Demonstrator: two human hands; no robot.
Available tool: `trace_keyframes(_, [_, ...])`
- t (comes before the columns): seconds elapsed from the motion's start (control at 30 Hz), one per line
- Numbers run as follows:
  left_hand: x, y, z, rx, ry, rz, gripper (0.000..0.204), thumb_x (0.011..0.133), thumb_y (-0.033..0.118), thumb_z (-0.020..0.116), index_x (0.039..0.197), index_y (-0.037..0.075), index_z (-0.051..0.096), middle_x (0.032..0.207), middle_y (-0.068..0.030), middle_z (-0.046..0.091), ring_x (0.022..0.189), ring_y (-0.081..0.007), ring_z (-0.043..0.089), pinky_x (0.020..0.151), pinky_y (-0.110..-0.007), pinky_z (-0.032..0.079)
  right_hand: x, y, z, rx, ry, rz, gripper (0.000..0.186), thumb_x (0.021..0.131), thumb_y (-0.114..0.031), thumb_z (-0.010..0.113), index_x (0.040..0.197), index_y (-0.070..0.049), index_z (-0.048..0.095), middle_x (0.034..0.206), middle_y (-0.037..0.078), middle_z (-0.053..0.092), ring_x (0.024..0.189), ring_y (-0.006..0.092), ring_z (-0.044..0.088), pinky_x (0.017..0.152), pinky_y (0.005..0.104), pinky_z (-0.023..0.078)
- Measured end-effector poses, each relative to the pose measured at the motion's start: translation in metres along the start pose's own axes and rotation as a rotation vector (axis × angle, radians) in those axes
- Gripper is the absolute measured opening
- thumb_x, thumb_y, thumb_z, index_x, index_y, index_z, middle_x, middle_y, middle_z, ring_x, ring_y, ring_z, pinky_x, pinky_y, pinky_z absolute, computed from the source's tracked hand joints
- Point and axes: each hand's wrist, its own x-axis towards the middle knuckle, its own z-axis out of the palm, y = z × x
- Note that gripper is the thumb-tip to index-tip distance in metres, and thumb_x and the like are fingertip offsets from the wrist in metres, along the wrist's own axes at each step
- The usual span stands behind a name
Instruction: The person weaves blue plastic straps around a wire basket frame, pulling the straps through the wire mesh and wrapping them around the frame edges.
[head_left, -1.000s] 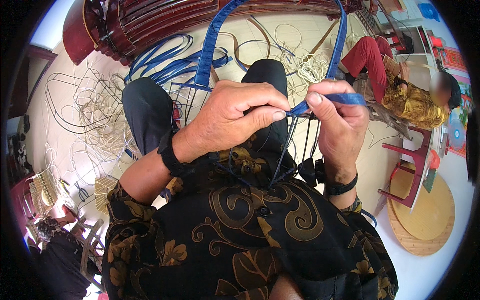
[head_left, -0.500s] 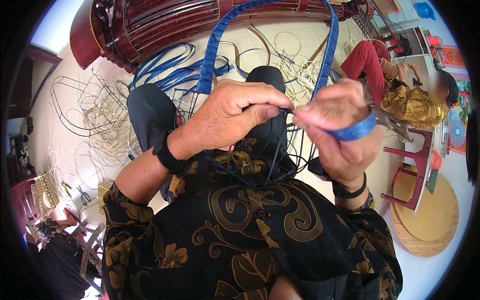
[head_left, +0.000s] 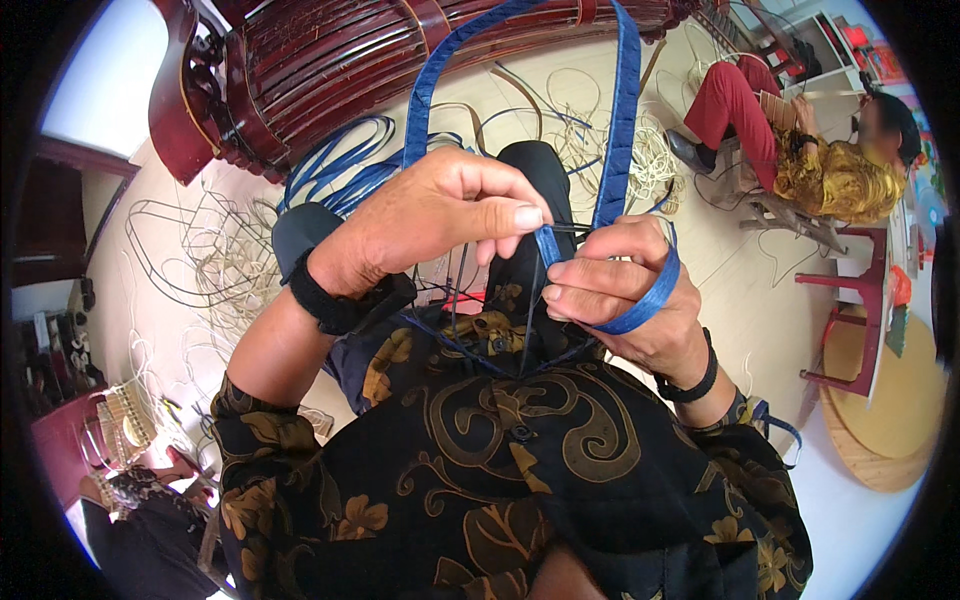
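Both hands pinching flat blue plastic weaving strip (head_left: 622, 150): left hand (head_left: 440, 225) at 9 o'clock, right hand (head_left: 625, 290) nearer, strip running toward 12 o'clock.

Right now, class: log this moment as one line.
left hand: pinching blue strip | right hand: strip looped around fingers | wire frame: on lap

Blue strip (head_left: 622, 120) smooth plastic; bench (head_left: 330, 60) glossy wood.
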Motion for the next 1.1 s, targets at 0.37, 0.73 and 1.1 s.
trace_keyframes(0.37, [0.008, 0.027, 0.019, 0.220, 0.094, -0.118, 0.008, 0.088, 0.006, 0.072, 0.085, -0.001, 0.069, 0.078, 0.0005, 0.067, 0.069, -0.0041, 0.059, 0.063, -0.022, 0.048, -0.030, 0.015, 0.014, 0.006, 0.091, 0.013, 0.023, 0.069, -0.010, 0.080, 0.091, -0.011, 0.075, 0.105, 0.001, 0.072, 0.094, 0.0224, 0.064, 0.072, 0.0357, 0.049])
trace_keyframes(0.73, [0.010, 0.037, 0.034, 0.851, 0.179, 0.187, 0.012, 0.080, 0.007, 0.069, 0.075, -0.002, 0.063, 0.060, -0.0086, 0.059, 0.055, -0.0129, 0.060, 0.055, -0.029, 0.046, -0.034, 0.013, 0.006, -0.091, -0.010, 0.112, 0.027, 0.069, -0.015, 0.077, 0.095, -0.013, 0.074, 0.084, 0.003, 0.054, 0.084, 0.0252, 0.055, 0.075, 0.0400, 0.043])
trace_keyframes(1.1, [0.014, 0.036, 0.050, 1.049, 0.281, 0.262, 0.010, 0.075, 0.003, 0.063, 0.069, -0.002, 0.056, 0.064, -0.0195, 0.057, 0.056, -0.0336, 0.060, 0.055, -0.037, 0.045, -0.060, 0.019, -0.083, 0.377, -0.370, 0.567, 0.022, 0.093, -0.026, 0.069, 0.090, -0.005, 0.074, 0.074, 0.009, 0.070, 0.063, 0.0231, 0.068, 0.062, 0.0340, 0.055])
